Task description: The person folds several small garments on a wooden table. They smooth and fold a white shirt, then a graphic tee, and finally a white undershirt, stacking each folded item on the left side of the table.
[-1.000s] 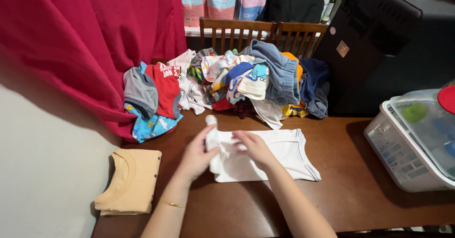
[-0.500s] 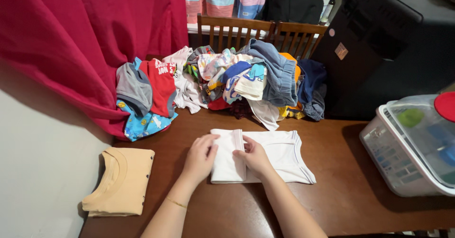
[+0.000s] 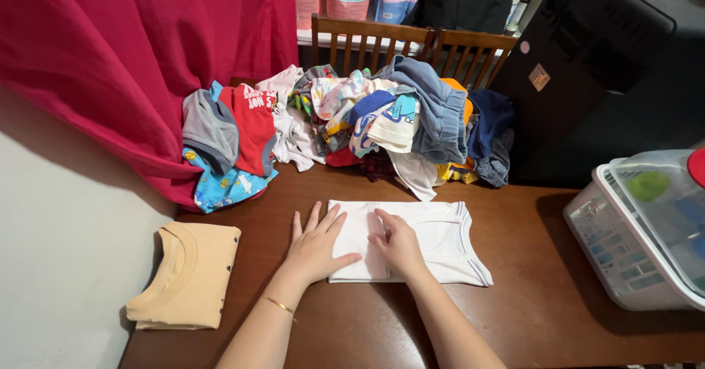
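Observation:
A white garment point(image 3: 433, 237) lies partly folded on the brown wooden table point(image 3: 529, 317), its left part doubled over. My left hand point(image 3: 316, 246) lies flat with fingers spread on the garment's left edge and the table beside it. My right hand point(image 3: 399, 243) presses flat on the folded part, just right of the left hand. Neither hand grips anything.
A folded beige shirt point(image 3: 187, 275) lies at the table's left edge. A pile of mixed clothes point(image 3: 345, 123) fills the back of the table, before two wooden chairs point(image 3: 411, 42). A red curtain point(image 3: 132, 68) hangs at left. A clear plastic box point(image 3: 646, 229) stands at right.
The white garment's left part has been folded over and laid flat. Both hands went from pinching the cloth to pressing on it with fingers spread.

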